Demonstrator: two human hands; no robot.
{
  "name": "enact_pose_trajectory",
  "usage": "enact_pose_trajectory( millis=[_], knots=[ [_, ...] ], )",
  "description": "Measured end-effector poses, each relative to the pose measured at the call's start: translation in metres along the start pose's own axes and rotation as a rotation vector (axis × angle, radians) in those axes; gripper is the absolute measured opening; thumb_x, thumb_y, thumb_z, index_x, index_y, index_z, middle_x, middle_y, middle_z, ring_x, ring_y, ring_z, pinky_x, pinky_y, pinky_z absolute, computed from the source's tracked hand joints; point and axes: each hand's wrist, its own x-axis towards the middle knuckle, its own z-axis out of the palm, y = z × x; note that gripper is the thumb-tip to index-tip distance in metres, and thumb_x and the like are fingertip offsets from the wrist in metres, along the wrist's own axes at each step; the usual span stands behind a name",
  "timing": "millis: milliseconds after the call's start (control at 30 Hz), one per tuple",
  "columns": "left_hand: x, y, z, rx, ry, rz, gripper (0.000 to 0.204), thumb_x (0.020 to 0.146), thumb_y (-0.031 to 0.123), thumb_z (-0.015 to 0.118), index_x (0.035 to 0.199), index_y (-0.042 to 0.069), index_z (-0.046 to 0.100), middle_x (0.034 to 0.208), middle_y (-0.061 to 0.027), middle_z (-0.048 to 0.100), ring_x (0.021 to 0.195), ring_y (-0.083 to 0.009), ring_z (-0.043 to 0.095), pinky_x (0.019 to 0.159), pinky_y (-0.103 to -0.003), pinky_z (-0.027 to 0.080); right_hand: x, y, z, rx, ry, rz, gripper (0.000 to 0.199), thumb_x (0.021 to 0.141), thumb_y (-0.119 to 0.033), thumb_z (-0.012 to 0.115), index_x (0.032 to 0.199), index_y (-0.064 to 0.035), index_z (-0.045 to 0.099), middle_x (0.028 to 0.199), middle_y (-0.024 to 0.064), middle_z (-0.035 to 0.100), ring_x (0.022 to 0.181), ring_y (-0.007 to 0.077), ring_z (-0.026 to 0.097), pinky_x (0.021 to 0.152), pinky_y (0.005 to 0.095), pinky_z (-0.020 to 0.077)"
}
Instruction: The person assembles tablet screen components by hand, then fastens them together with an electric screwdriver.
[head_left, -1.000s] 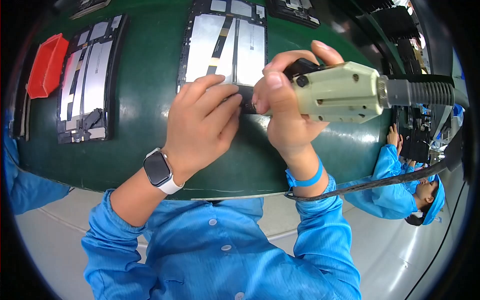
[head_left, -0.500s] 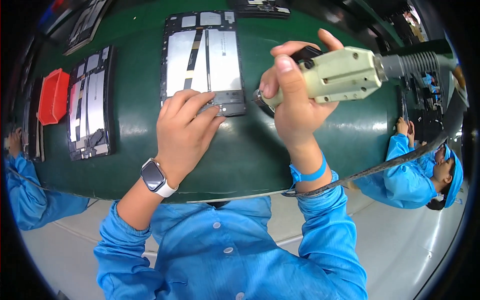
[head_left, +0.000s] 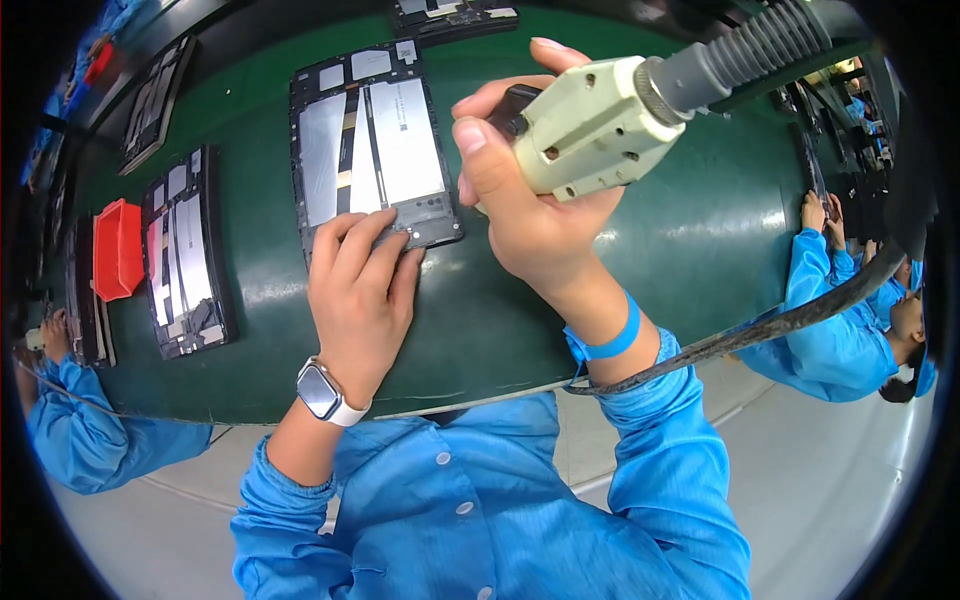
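In front of me lies an opened tablet (head_left: pixel 410 140), its silver battery panels and dark ribbon strip facing up. My left hand (head_left: pixel 355 285), with a watch at the wrist, rests on its near edge, fingers stretched over the dark lower board. My right hand (head_left: pixel 530 200) is wrapped round a pale green electric screwdriver (head_left: pixel 590 130), thumb along its side. It is held above the table by the tablet's right edge. The screwdriver's tip is hidden behind my hand. A grey ribbed sleeve (head_left: pixel 755 60) runs from its back end to the upper right.
Left of the tablet lies another opened tablet (head_left: pixel 188 255), beside a red tray (head_left: pixel 120 250). More device stacks (head_left: pixel 155 105) are at the far left and far edge (head_left: pixel 455 18). A dark cable (head_left: pixel 760 328) crosses my right forearm. Co-workers in blue sit left (head_left: pixel 95 435) and right (head_left: pixel 810 340).
My right hand has brought the screwdriver left, closer to the tablet, and its tip has gone out of sight. My left hand stays at the tablet's near edge. The whole view has shifted.
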Motion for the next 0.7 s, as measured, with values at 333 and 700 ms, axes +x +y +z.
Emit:
enact_pose_trajectory(
  millis=[333,700],
  knots=[
    [-0.008,-0.005,0.000,0.039,0.040,0.115,0.016,0.076,0.001,0.074,0.090,-0.001,0.068,0.103,-0.0112,0.065,0.098,-0.0330,0.061,0.082,-0.042,0.051,-0.003,-0.001,-0.004,-0.095,-0.064,-0.051,0.059,0.087,0.007,0.065,0.137,0.0034,0.035,0.095,0.0136,0.064,0.058,0.0107,0.058,0.047,0.0229,0.0483],
    [0.002,-0.031,-0.022,0.133,0.039,0.046,0.019,0.073,-0.002,0.074,0.091,-0.001,0.068,0.103,-0.0119,0.066,0.095,-0.0320,0.061,0.081,-0.040,0.051,-0.003,-0.004,-0.012,-0.160,0.001,-0.049,0.059,0.086,0.007,0.066,0.138,0.0021,0.036,0.097,0.0132,0.064,0.062,0.0109,0.059,0.048,0.0228,0.0492]
  ],
)
